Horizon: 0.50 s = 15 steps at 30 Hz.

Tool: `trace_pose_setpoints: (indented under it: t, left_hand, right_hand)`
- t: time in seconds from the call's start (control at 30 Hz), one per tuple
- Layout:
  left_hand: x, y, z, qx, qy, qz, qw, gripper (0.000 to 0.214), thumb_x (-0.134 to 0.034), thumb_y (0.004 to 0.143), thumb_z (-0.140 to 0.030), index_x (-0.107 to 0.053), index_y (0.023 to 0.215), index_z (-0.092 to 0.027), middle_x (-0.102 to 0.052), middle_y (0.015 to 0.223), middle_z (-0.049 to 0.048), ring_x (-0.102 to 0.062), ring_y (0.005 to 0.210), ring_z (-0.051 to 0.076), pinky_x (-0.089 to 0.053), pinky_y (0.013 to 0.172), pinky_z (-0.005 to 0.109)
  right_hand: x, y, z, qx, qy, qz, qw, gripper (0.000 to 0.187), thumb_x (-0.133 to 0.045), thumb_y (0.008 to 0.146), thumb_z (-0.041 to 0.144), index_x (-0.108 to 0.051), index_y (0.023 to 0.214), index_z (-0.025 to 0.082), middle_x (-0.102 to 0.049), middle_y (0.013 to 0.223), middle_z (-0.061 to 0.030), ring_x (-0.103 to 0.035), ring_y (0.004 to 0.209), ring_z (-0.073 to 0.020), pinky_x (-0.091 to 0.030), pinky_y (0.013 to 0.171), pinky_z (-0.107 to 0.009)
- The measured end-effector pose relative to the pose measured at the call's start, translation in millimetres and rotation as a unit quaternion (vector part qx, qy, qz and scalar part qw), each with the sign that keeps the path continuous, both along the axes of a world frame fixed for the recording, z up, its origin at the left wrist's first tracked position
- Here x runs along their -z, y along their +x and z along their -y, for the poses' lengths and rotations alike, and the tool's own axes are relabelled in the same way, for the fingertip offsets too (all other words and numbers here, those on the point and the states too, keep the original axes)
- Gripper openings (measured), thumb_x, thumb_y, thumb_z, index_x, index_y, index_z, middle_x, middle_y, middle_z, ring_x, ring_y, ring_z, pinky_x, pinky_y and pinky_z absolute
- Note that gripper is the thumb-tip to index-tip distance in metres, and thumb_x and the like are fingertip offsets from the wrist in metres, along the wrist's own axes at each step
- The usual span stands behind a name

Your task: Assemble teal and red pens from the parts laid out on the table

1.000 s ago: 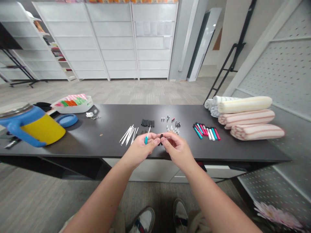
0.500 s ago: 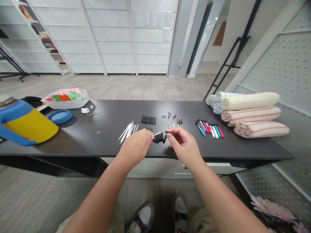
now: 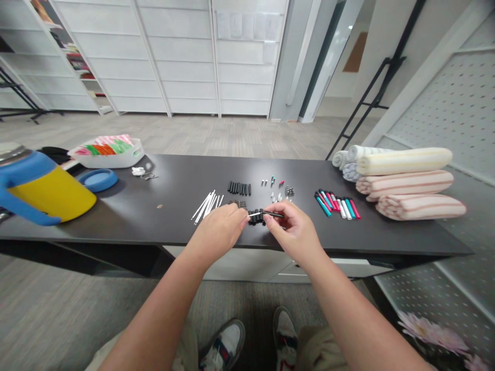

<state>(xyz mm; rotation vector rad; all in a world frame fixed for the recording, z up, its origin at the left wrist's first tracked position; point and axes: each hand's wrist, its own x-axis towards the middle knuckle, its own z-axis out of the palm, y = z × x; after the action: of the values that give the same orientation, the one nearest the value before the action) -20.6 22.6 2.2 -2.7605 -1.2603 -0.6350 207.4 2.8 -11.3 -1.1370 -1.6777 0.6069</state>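
Note:
My left hand [image 3: 222, 226] pinches a thin white stick [image 3: 254, 214] that points right. My right hand [image 3: 293, 226] has its fingers closed on a slim black tube [image 3: 274, 214]. The stick's tip meets the tube's left end; whether it is inside, I cannot tell. Under them lie several short black pieces [image 3: 255, 221], partly covered. Loose white sticks [image 3: 208, 205] lie left of my left hand. Beyond the hands is a row of black tubes [image 3: 240, 188], with small brownish pieces [image 3: 236, 203] nearer. Small silver parts [image 3: 289, 191] rest beyond my right hand.
Red, teal and white capped pieces [image 3: 337, 205] lie to the right, before rolled towels [image 3: 413, 185]. On the left are a blue-yellow jug [image 3: 50, 190], a blue lid [image 3: 98, 180] and a white basket [image 3: 112, 161]. The dark table's front edge [image 3: 127, 243] runs below my hands.
The white stick and the black tube, apart before, are now brought end to end. My left hand has come slightly closer to my right. The view has shifted a little.

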Motion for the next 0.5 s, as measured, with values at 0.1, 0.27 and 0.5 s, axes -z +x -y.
trace_pose_setpoints:
  t: [0.1, 0.27, 0.5]
  left_hand:
    - [-0.2, 0.3, 1.4, 0.011, -0.007, 0.005, 1.000, 0.031, -0.038, 0.111, -0.031, -0.059, 0.091, -0.020, -0.061, 0.090, 0.0055, -0.057, 0.083, 0.022, -0.044, 0.076, 0.035]
    - [0.4, 0.6, 3.6, 0.035, -0.010, 0.016, 0.999, 0.022, -0.041, 0.106, -0.023, -0.061, 0.098, -0.018, -0.062, 0.093, 0.0081, -0.059, 0.090, 0.025, -0.047, 0.084, 0.038]
    - [1.7, 1.2, 5.2, 0.045, 0.015, -0.008, 0.999, 0.027, -0.039, 0.108, -0.024, -0.064, 0.102, -0.015, -0.065, 0.099, 0.0121, -0.059, 0.095, 0.027, -0.048, 0.089, 0.042]
  right_hand:
    - [-2.4, 0.6, 0.3, -0.014, -0.003, 0.027, 1.000, 0.011, -0.068, 0.096, 0.031, -0.074, 0.103, 0.024, -0.069, 0.095, -0.0045, -0.063, 0.074, -0.0170, -0.050, 0.065, -0.029]
    - [-8.1, -0.1, 1.2, -0.036, -0.007, 0.066, 0.997, 0.011, -0.069, 0.096, 0.028, -0.075, 0.103, 0.023, -0.068, 0.092, -0.0031, -0.060, 0.070, -0.0153, -0.047, 0.064, -0.029]
    - [-6.1, -1.4, 0.3, -0.056, 0.022, 0.122, 0.991, 0.013, -0.069, 0.098, 0.029, -0.076, 0.106, 0.024, -0.070, 0.091, -0.0037, -0.063, 0.073, -0.0166, -0.049, 0.067, -0.030]
